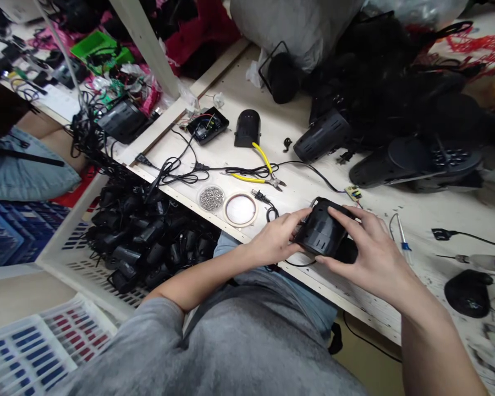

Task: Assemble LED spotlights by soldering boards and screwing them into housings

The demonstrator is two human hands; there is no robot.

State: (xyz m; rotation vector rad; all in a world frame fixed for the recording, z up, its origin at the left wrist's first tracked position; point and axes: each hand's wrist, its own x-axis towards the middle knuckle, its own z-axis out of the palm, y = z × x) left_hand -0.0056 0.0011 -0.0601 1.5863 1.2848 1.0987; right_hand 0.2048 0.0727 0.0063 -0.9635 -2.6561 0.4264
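In the head view, two hands held one black housing (319,231) at the near edge of one white table (280,118). The left hand (275,239) gripped its left side between thumb and fingers; the right hand (369,253) clasped the right side, its fingers spread. Leftward lay one yellow-handled cutter (274,181), one tape ring (226,218) and one round dish of metal bits (211,198). One white crate (72,225) held black pieces (152,247), too jumbled to count.
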